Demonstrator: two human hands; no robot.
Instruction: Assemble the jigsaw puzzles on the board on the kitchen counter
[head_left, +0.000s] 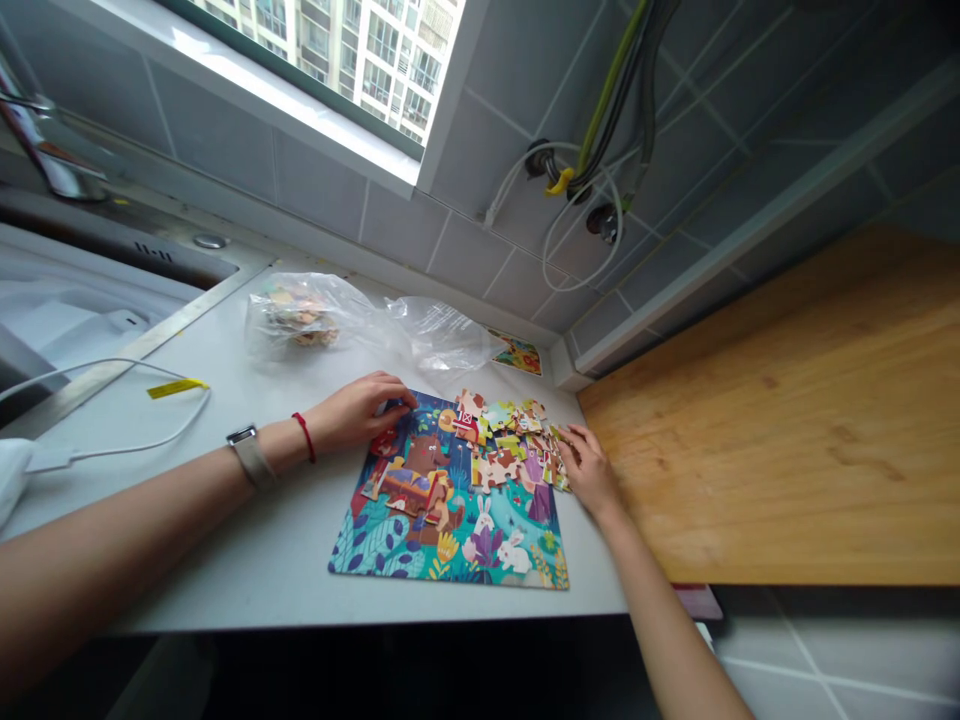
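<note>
On the white counter lies a colourful puzzle [450, 545] with a forest picture, showing a brown bear and white rabbits. A loose heap of jigsaw pieces [502, 465] covers its upper right part, and several more pieces [409, 495] sit on its left half. My left hand [364, 408] rests by the top left corner, fingers bent and thumb apart, with nothing seen in it. Against the right side of the heap, my right hand [589, 470] has its fingers stretched out, the tips touching the outer pieces.
Behind the puzzle lies a clear plastic bag [292, 320] with more pieces inside, beside a crumpled clear bag [442, 335] and a small picture card [517, 353]. A white cable [135, 450] crosses the counter at left, near the sink [112, 240]. A wooden board [787, 430] borders the right.
</note>
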